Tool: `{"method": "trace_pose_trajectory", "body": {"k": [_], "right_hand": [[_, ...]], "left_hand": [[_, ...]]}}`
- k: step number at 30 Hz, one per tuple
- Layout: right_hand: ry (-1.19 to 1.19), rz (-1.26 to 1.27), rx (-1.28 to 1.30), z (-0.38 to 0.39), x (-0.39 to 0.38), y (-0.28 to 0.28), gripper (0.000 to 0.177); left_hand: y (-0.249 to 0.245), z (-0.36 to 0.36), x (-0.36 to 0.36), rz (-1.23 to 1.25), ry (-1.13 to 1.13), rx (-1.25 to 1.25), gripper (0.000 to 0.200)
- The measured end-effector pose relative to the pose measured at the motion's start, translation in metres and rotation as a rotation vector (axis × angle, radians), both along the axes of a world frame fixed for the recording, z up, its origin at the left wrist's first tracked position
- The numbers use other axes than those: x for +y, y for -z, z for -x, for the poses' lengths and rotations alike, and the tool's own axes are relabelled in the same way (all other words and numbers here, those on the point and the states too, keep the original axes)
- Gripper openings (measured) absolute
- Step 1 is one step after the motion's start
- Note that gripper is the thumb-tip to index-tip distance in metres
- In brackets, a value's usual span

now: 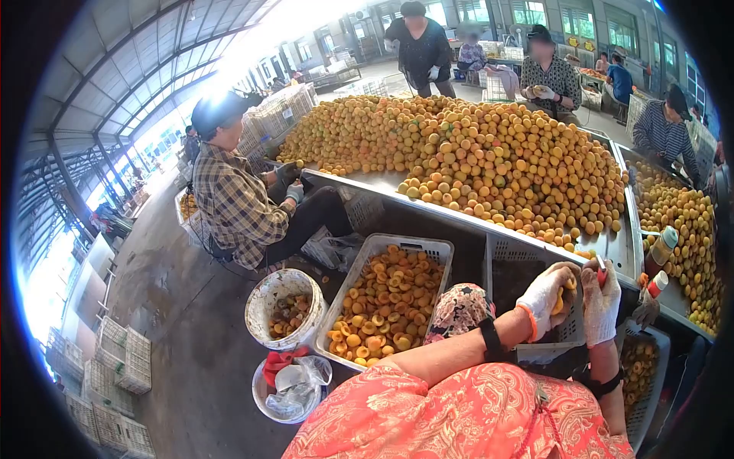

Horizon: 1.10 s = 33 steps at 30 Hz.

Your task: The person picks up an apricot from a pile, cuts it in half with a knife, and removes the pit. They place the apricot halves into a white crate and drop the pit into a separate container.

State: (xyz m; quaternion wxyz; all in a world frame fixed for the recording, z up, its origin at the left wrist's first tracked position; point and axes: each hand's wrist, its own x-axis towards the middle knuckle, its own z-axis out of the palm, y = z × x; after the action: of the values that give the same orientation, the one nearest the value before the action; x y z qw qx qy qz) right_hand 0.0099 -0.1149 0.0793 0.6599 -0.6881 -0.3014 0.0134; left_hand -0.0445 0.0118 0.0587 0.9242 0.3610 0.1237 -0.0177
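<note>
My left hand, in a whitish glove with an orange cuff, is closed around an orange-yellow apricot at the lower right. Close beside it, my gloved right hand grips a small tool with a red handle; its working end is too small to make out. Both hands are just in front of the metal table's edge, above a dark-bottomed crate. Beyond them lies a large heap of whole apricots.
A white crate of halved apricots stands left of my knee, beside a bucket of pits and a bucket with plastic bags. A seated person is at left. Other people stand or sit around the tables. Two bottles are at right.
</note>
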Motion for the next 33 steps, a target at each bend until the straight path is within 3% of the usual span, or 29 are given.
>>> {"method": "trace_pose_trajectory", "body": {"k": [1,3,5,8,11,13,15,17,20,21,23,24,27,28,30,33], "right_hand": [[0.001,-0.001,-0.003,0.002,-0.001,-0.002,0.014],[-0.161,0.024,0.229,0.004,-0.004,-0.003,0.007],[-0.148,0.060,0.165,0.003,-0.005,0.002,0.006],[-0.010,0.119,-0.258,0.006,0.000,0.007,0.004],[0.068,0.267,-0.402,0.000,-0.003,0.012,0.002],[0.075,0.226,-0.409,0.001,0.000,0.013,0.002],[0.085,0.185,-0.412,0.003,0.003,0.015,0.003],[0.044,0.096,-0.042,0.012,-0.002,0.018,0.003],[-0.122,-0.202,0.210,0.012,-0.011,0.003,0.018],[-0.067,-0.042,0.007,0.004,-0.019,-0.001,0.020],[0.233,0.350,-0.474,-0.001,-0.033,-0.015,0.035],[0.277,0.366,-0.518,-0.006,-0.036,-0.016,0.038],[0.211,-0.041,-0.186,0.003,-0.037,-0.024,0.027],[0.227,-0.037,-0.183,0.008,-0.035,-0.029,0.027],[0.022,-0.417,0.001,0.015,-0.035,-0.037,0.022],[-0.043,-0.329,0.177,0.017,-0.042,-0.042,0.019]], "left_hand": [[-0.003,0.005,-0.001,-0.001,0.001,-0.003,0.024],[-0.006,0.012,-0.004,0.016,0.082,-0.110,0.027],[-0.002,0.012,-0.006,-0.038,0.017,-0.090,0.028],[0.015,-0.003,-0.010,-0.150,-0.059,-0.152,0.028],[0.027,-0.012,-0.016,-0.145,-0.157,-0.218,0.027],[0.032,-0.015,-0.015,-0.065,-0.167,-0.283,0.024],[0.031,-0.016,-0.010,-0.135,-0.210,-0.290,0.022],[0.019,-0.009,0.003,-0.135,-0.235,-0.324,0.017],[0.005,0.004,0.015,0.013,-0.190,-0.363,0.013],[-0.008,0.013,0.012,0.069,-0.163,-0.229,0.018],[-0.005,0.023,0.016,0.140,0.102,-0.308,0.029],[-0.008,0.021,0.016,0.101,0.093,-0.282,0.032],[-0.015,0.022,0.011,-0.042,0.094,-0.343,0.044],[-0.013,0.022,0.012,-0.071,0.116,-0.371,0.047],[-0.012,0.019,0.008,-0.115,0.114,-0.353,0.046],[-0.013,0.016,0.003,-0.192,0.117,-0.318,0.045]]}}
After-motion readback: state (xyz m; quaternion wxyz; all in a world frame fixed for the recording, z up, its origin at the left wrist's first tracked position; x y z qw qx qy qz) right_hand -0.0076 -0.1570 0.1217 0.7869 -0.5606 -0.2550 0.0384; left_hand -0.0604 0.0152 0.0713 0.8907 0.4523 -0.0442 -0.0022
